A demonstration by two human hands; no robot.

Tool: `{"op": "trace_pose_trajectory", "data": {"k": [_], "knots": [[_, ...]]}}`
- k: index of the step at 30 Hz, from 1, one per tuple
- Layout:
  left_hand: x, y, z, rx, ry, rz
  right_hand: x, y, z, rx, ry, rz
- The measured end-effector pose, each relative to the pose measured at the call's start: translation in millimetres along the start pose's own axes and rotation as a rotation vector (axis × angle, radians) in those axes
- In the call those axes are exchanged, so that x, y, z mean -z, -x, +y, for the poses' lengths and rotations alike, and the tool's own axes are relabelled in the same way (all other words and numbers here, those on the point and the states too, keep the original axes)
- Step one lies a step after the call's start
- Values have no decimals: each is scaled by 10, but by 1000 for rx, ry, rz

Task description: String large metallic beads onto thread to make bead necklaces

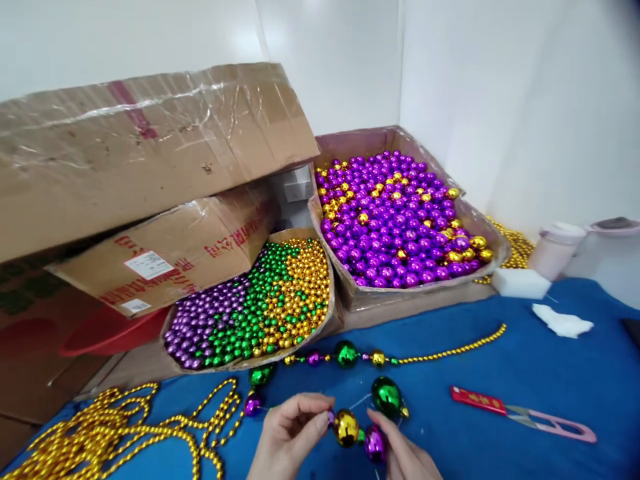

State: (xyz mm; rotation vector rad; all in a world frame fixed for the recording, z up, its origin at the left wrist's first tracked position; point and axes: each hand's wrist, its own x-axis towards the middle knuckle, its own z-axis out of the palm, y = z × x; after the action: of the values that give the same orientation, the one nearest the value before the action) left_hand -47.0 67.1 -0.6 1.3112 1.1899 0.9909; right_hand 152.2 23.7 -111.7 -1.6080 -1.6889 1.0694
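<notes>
Just above the blue cloth, my left hand [295, 433] is closed in a pinch on a small purple bead [331, 417] at the left of a short strung row. The row continues with a large gold bead [346, 427], a small green bead [361, 435] and a larger purple bead [375, 443]. My right hand [403, 450] is closed on that larger purple bead; some of its fingers are hidden. Behind it lies a big green bead [387, 396] with a small gold one beside it. Farther back stretches a bead strand [425, 357] of mixed large beads and fine gold ones.
Pink-handled thread snips [525, 415] lie right on the blue cloth [465, 460]. Gold bead strands [100, 433] heap at left. Behind stand a carton of small beads [331, 313], a carton of purple and gold balls [355, 297], leaning cardboard [165, 147] and a white block [520, 283].
</notes>
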Motion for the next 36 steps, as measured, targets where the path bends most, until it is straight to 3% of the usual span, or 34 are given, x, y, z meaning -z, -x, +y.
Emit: {"op": "trace_pose_trajectory", "data": {"k": [4, 8, 12, 15, 19, 23, 25, 30, 33, 36], "knots": [[-138, 33, -47, -211, -186, -46, 111, 26, 134, 134, 211, -38], [-260, 40, 217, -446, -338, -78, 422, 107, 84, 227, 385, -89], [-394, 9, 593, -585, -337, -142, 741, 146, -281, 401, 202, 35], [-500, -24, 794, -628, -286, -165, 816, 108, -577, 499, 68, 76], [-590, -72, 854, -602, -199, -133, 796, 59, -604, 538, -44, 16], [-675, -143, 617, -394, -11, -111, 844, 69, -311, 478, -43, 52], [-751, -187, 407, -349, -64, -188, 894, 84, -207, 408, -81, 100], [-969, -301, -141, -563, -673, -506, 1017, 123, -224, 178, -144, 131], [-983, -333, -355, -643, -997, -515, 1137, 151, -228, 118, -225, 197], [-818, -307, -440, -654, -1200, -452, 1350, 175, -142, 28, -391, 350]]}}
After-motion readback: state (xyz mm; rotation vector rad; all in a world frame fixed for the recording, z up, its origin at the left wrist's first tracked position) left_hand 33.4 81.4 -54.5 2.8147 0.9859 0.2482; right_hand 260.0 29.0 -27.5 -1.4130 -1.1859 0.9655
